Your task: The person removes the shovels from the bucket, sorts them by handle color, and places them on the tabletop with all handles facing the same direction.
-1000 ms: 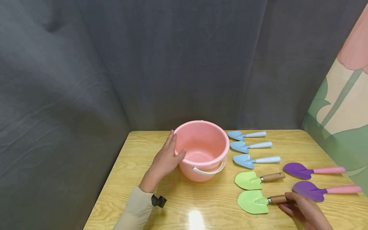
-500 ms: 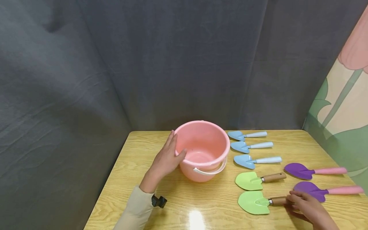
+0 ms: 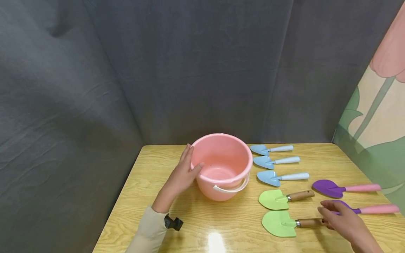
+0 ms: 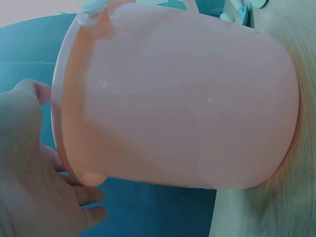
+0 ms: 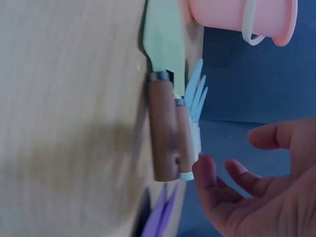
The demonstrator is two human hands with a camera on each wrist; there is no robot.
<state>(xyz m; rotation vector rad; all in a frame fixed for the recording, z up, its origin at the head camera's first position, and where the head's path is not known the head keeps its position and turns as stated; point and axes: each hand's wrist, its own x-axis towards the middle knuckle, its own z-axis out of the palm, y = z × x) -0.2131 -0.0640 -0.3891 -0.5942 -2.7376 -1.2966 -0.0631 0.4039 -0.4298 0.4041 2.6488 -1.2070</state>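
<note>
A pink bucket [image 3: 219,188] with a white handle stands upright on the table. At its left rim my left hand [image 3: 181,177] holds on, thumb over the near rim and fingers along the outside; the left wrist view shows this hand [image 4: 37,163] beside the bucket wall [image 4: 187,98]. My right hand [image 3: 343,221] hovers with loosely bent fingers by the wooden handle end of the nearer green trowel [image 3: 280,224], holding nothing. In the right wrist view a gap separates the fingertips from that trowel's handle [image 5: 164,131]. This hand partly covers the nearer purple trowel [image 3: 355,211].
Another green trowel [image 3: 274,199] lies just behind. Farther back are three light blue trowels [image 3: 268,178] in a column right of the bucket. A second purple trowel [image 3: 329,188] with a pink handle lies at right. A dark curtain [image 3: 202,70] borders the table's back and left.
My right hand has let go of the nearer green trowel's handle and risen slightly up and to the right. The trowel stays where it lay. My left hand keeps its place on the bucket.
</note>
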